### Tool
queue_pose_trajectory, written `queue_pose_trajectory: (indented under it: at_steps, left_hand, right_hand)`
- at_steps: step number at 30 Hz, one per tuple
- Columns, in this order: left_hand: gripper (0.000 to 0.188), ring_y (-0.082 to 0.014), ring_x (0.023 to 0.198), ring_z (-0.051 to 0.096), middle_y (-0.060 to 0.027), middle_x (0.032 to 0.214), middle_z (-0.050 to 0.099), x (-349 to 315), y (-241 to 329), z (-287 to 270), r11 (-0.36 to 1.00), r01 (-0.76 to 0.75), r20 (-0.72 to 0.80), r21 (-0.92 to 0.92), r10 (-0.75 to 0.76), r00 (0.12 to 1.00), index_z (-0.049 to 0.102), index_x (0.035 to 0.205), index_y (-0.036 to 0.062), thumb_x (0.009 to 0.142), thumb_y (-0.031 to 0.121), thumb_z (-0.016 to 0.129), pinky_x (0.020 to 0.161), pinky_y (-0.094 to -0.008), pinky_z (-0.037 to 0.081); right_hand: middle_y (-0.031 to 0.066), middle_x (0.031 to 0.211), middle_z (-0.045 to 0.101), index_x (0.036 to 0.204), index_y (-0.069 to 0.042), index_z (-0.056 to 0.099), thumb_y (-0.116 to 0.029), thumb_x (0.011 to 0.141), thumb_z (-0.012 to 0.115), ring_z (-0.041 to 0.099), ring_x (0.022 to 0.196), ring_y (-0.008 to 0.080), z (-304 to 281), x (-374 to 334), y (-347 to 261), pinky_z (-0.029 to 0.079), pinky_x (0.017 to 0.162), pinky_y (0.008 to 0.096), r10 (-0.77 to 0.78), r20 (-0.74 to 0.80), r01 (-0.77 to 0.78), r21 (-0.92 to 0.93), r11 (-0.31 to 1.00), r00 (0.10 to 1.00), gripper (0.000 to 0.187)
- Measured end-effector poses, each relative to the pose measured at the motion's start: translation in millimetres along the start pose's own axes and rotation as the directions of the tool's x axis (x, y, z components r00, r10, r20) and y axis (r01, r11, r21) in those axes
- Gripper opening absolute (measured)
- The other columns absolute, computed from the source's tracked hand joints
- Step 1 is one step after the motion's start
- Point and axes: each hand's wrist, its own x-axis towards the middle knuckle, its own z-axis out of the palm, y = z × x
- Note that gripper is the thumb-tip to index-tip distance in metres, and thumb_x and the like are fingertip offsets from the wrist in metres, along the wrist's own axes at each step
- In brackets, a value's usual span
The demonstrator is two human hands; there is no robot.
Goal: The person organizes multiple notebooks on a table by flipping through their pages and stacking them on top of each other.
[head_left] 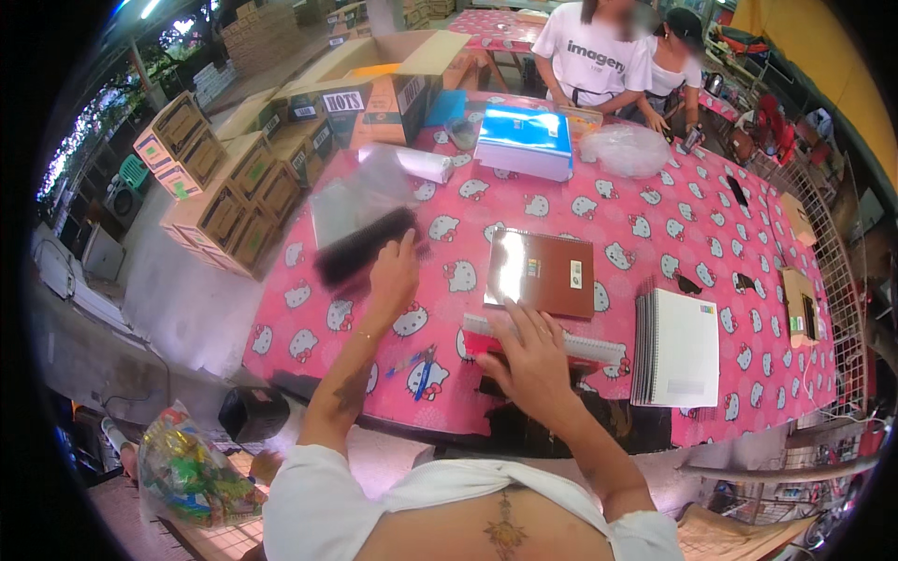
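Note:
At the left of the table, my left hand (395, 273) grips the near end of a black oblong thing (360, 251), smeared by motion; its kind cannot be made out. Just beyond it lies clear plastic film (354, 198). My right hand (533, 363) rests with fingers spread on a wire-bound notebook (591, 350), whose red and white edge shows partly under the palm. Beyond those fingers is a brown spiral notebook (552, 271), lying flat. Right of that hand, a stack of white spiral notebooks (681, 348) has its wire edges to the left.
Blue pens or cutters (426, 372) lie near the front edge. Farther back are a blue-topped paper stack (526, 140), a plastic-wrapped roll (407, 163) and a crumpled plastic bag (625, 150). Cartons (234, 201) are piled left of the table. Two people stand across it.

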Motion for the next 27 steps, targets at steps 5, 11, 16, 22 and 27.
queue_pose_trajectory:
  at_steps: [5,11,16,22,27]
  left_hand:
    - [0.032,-0.0363,0.106,0.06,-0.0236,0.111,0.061,-27.3,70.1,-70.6,0.457,0.478,0.359,-0.75,-0.325,0.875,0.056,0.125,0.0022,0.1,0.018,0.047,0.089,-0.0399,0.047]
    - [0.032,-0.0277,0.108,0.055,-0.018,0.113,0.06,-95.9,99.5,-67.7,0.445,0.333,0.281,-0.832,-0.18,0.943,0.051,0.125,-0.0036,0.1,0.011,0.038,0.092,-0.0426,0.045]
    - [0.04,-0.0112,0.065,0.053,-0.0085,0.095,0.062,-52.0,79.8,-103.0,0.517,0.378,0.292,-0.768,-0.243,0.925,0.049,0.137,0.0023,0.098,0.009,0.049,0.058,-0.0261,0.044]
    - [0.022,-0.0154,0.062,0.052,-0.0073,0.078,0.059,-67.6,96.5,-104.1,0.84,0.118,0.207,-0.53,-0.006,0.978,0.071,0.109,0.0042,0.09,0.015,0.069,0.056,-0.0294,0.042]
    - [0.014,-0.0246,0.072,0.061,-0.0092,0.082,0.065,-72.1,105.7,-93.3,0.83,0.121,0.098,-0.545,-0.08,0.992,0.073,0.099,0.0079,0.086,0.014,0.071,0.062,-0.0353,0.048]
  right_hand:
    - [0.0083,0.09,0.064,0.099,-0.01,0.065,-0.018,0.089,0.062,0.064,0.081,0.0276,48.0,-6.0,18.1,0.049,0.076,0.0421,0.115,0.151,-0.139,0.162,0.977,0.982,0.013]
    - [0.009,0.082,0.061,0.096,-0.01,0.065,-0.015,0.09,0.061,0.063,0.072,0.0308,49.4,-2.2,11.0,0.05,0.061,0.0423,0.117,0.144,-0.144,0.193,0.971,0.983,0.009]
    - [0.0102,0.084,0.062,0.094,-0.009,0.066,-0.015,0.089,0.063,0.063,0.065,0.0318,49.9,3.2,13.4,0.05,0.058,0.0414,0.126,0.143,-0.153,0.202,0.967,0.982,0.009]
    - [0.01,0.08,0.066,0.091,-0.01,0.067,-0.019,0.089,0.064,0.065,0.067,0.0297,50.0,3.8,14.0,0.051,0.059,0.0408,0.076,0.06,-0.089,0.263,0.961,0.995,0.01]
    - [0.0094,0.075,0.065,0.09,-0.01,0.068,-0.021,0.089,0.064,0.065,0.068,0.0296,48.3,4.8,15.1,0.05,0.059,0.0415,0.069,0.096,-0.091,0.249,0.964,0.993,0.011]
